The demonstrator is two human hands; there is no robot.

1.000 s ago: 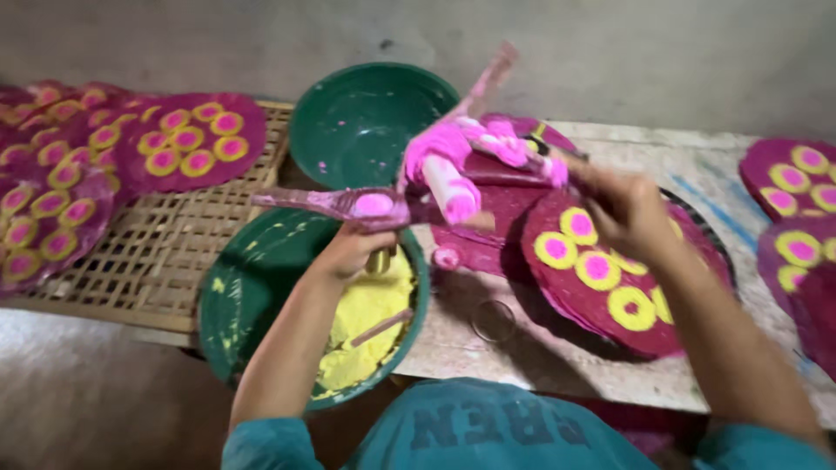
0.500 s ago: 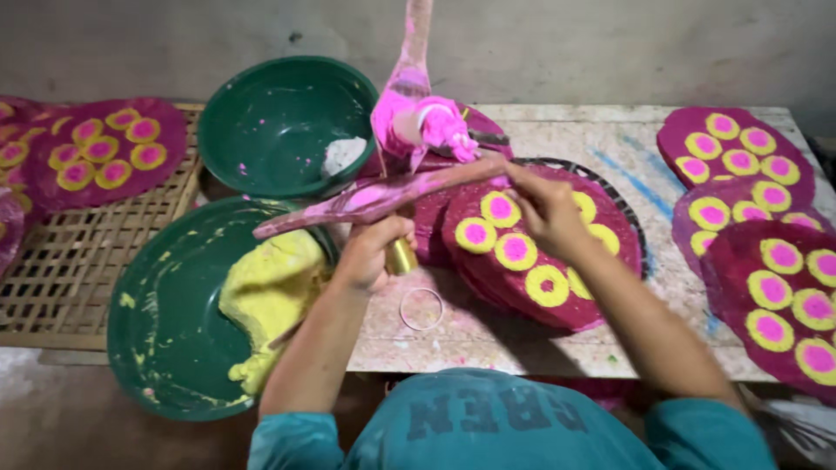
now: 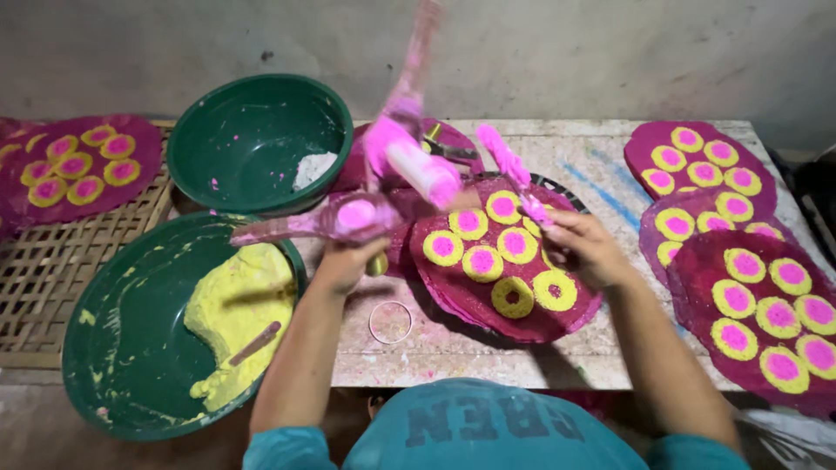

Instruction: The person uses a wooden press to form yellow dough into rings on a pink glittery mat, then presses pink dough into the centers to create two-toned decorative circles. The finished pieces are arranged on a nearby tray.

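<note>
A: Okay, head view. Your left hand (image 3: 344,265) is closed around the base of the pink press tool (image 3: 396,178), dead centre, by the small ring (image 3: 391,322).

B: And your right hand (image 3: 588,251)?

A: Closed on the pink crank handle (image 3: 515,178) at 2 o'clock of the tool, over the maroon disc (image 3: 501,274) with yellow-pink dots.

B: Bowls?

A: Bowl of yellow paste (image 3: 131,365) at 8 o'clock, green bowl (image 3: 252,144) at 10. More dotted discs (image 3: 740,252) at 3.

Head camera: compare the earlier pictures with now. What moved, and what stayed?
The left hand kept its hold under the pink press. The right hand slid right across the purple disc, gripping a pink stick. The yellow paste bowl and empty green bowl stayed put.
</note>
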